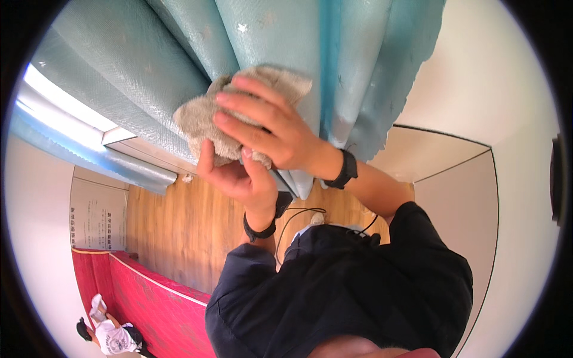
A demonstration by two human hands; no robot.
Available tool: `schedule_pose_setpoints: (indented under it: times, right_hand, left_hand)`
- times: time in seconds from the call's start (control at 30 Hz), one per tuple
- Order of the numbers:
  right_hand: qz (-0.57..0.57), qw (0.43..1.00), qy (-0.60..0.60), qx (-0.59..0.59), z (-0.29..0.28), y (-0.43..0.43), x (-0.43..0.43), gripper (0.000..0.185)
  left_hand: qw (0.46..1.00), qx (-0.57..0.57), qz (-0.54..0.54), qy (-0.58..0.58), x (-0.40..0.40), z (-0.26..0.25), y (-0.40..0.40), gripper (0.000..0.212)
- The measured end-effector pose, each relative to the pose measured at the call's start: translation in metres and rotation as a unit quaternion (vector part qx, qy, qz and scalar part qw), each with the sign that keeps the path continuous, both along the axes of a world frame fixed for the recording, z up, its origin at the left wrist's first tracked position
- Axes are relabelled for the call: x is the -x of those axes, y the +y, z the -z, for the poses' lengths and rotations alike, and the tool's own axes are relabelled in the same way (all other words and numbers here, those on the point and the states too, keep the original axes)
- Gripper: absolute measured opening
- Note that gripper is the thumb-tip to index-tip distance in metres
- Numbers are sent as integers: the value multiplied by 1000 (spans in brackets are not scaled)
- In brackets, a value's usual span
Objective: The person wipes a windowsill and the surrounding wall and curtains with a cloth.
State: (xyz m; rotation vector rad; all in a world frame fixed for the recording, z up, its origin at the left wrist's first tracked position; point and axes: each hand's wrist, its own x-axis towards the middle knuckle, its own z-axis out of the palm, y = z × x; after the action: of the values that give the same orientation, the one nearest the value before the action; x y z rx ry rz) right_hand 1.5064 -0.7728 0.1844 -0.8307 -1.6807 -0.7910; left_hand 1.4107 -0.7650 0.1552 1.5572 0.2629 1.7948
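Note:
Both hands are raised in front of a hanging blue-green curtain (277, 36) with a pattern of small stars. They hold a bunched beige cloth (201, 116) between them. My right hand (277, 125) lies over the cloth, its fingers pressed across the top. From below, my left hand (237, 179) supports the cloth, with thumb and fingertips at its lower edge. A black band sits on each wrist. The folds of the curtain hang directly behind the cloth.
A wooden floor (170, 228) lies below, with a black cable (297, 210) near my body. At the lower left is a red-covered bed or couch (165, 308); beside it, a person (116, 335) handles a white cloth (97, 308). A window (67, 98) is at the left.

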Motion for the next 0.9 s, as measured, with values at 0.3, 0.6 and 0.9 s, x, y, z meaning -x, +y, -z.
schedule_pose_setpoints:
  times: [0.3,0.6,0.9]
  right_hand:
    - [26,932,142,333,155,6,7,64]
    - [1,923,160,349,115,-9,35,68]
    - [36,992,115,-31,19,71,119,30]
  left_hand:
    - [896,274,80,340,33,125,40,47]
    - [894,114,81,427,83,82,39,48]
    - [967,-224,87,90,132,21,121,52]
